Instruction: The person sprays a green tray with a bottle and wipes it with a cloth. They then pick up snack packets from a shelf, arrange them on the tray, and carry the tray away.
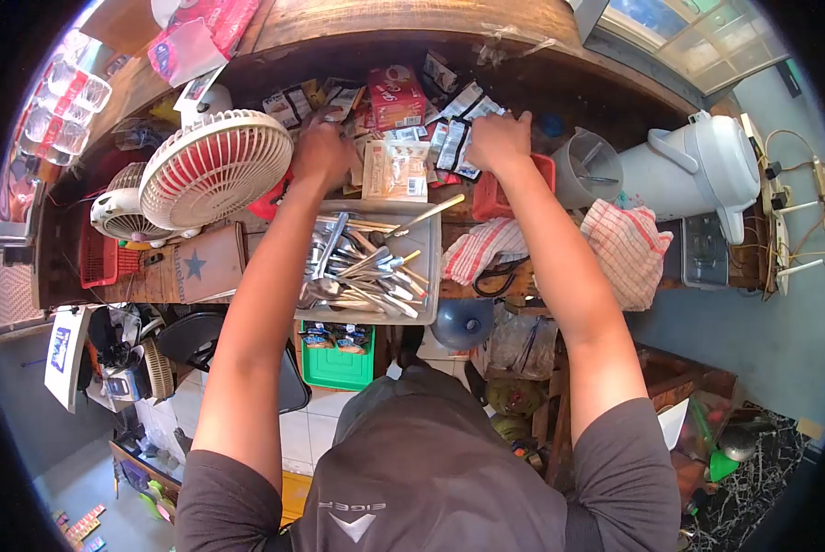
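In the head view, your left hand (pixel 501 143), fingers bent, touches the sachets (pixel 455 144) just above the red basket (pixel 515 187), while your right hand (pixel 323 155) reaches among more sachets (pixel 290 107) beside the fan (pixel 217 170); I cannot tell whether either hand grips one. The sachets lie around the red box (pixel 397 97) at the back of the wooden counter (pixel 279 250), beyond the gray bin of cutlery (pixel 368 267).

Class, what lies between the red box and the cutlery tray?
Between them lies a light brown packet, with part of a sachet behind it, in the head view.
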The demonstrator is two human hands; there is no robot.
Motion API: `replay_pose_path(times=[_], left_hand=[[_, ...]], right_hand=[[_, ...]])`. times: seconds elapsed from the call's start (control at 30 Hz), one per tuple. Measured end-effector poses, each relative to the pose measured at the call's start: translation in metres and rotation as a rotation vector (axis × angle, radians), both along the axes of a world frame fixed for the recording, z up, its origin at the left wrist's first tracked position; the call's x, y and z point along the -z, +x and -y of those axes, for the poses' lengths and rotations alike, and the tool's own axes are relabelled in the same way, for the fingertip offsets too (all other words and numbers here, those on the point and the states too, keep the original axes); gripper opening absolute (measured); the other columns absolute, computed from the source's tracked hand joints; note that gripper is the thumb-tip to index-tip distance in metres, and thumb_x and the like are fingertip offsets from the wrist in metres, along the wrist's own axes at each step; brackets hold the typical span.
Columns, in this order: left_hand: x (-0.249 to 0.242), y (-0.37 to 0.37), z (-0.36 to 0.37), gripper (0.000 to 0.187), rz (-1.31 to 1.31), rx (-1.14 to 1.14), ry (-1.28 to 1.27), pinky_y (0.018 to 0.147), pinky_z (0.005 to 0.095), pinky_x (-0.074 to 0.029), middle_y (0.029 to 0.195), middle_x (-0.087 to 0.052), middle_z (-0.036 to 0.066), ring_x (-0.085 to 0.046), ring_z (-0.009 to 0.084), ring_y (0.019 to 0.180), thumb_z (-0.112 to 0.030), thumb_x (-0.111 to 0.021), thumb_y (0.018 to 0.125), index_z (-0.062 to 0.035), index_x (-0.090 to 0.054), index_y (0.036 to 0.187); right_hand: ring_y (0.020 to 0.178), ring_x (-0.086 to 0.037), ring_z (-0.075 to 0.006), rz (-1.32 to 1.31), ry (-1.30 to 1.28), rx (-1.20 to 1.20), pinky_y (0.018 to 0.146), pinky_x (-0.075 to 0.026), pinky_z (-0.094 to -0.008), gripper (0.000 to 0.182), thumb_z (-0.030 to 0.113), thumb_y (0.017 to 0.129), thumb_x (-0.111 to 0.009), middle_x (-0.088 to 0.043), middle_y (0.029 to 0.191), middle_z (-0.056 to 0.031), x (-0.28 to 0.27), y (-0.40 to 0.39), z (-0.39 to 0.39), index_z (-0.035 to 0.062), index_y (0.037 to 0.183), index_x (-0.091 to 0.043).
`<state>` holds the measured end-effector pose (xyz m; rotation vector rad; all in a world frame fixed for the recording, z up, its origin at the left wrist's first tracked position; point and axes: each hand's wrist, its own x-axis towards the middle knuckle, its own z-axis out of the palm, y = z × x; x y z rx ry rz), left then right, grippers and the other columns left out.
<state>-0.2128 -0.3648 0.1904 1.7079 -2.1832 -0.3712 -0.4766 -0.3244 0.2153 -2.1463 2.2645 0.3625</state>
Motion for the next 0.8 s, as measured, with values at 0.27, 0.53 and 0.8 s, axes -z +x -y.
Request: replay_pose_path(times=[0.27, 0.53, 0.8], left_hand=[[0.025, 0.006, 0.027, 0.042, 0.276, -0.011, 0.234, 0.098, 0.0489, -0.048, 0.119, -0.065, 0.025, -0.062, 0.0397, 0.112, -0.031, -0.057, 0.088, -0.0004, -0.067, 0.114], [0.011, 0.002, 0.004, 0.041, 0.052, -0.004, -0.058, 0.099, 0.0468, -0.047, 0.131, -0.058, 0.018, -0.058, 0.0371, 0.117, -0.025, -0.061, 0.086, 0.0001, -0.064, 0.118], [0.015, -0.004, -0.04, 0.033, -0.274, 0.055, -0.449, 0.103, 0.0417, -0.041, 0.128, -0.06, 0.012, -0.058, 0.0339, 0.116, -0.016, -0.067, 0.085, -0.0034, -0.067, 0.116]], right_hand=[[0.11, -0.066, -0.029, 0.073, 0.094, 0.032, 0.111, -0.019, -0.0677, 0.028, 0.015, 0.077, -0.065, -0.071, 0.115, -0.0123, 0.006, -0.003, 0.01, 0.0091, 0.103, -0.074], [0.11, -0.065, -0.0311, 0.11, 0.108, -0.007, 0.107, -0.03, -0.065, 0.045, 0.033, 0.067, -0.076, -0.07, 0.113, -0.0112, 0.021, -0.007, 0.022, 0.0139, 0.108, -0.071], [0.102, -0.067, -0.0287, 0.17, 0.097, -0.079, 0.092, -0.045, -0.052, 0.037, 0.029, 0.064, -0.081, -0.07, 0.101, -0.0095, 0.014, -0.002, 0.022, 0.0175, 0.097, -0.071]])
